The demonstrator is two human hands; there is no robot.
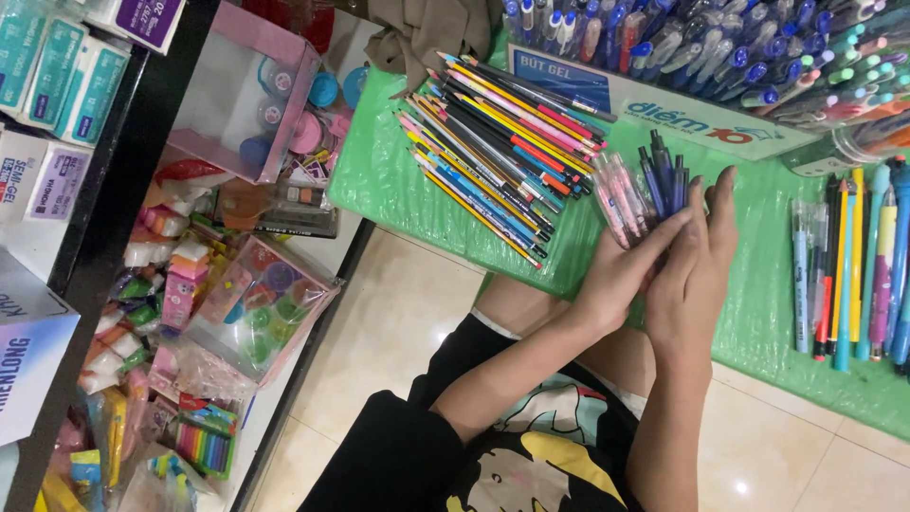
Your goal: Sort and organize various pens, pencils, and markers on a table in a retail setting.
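Note:
Both my hands meet over a green cloth and close around one bundle of pens. My left hand cups the side with the clear pink pens. My right hand lies flat against the side with the dark blue pens, fingers stretched upward. The pen tips stick out beyond my fingertips. Just left of the bundle, a fan of several coloured pencils and pens lies on the cloth.
A row of coloured pens lies on the cloth at the right. Display boxes of capped pens stand at the back. Stationery packs, a pink box and erasers fill the shelf at left. Tiled floor lies below.

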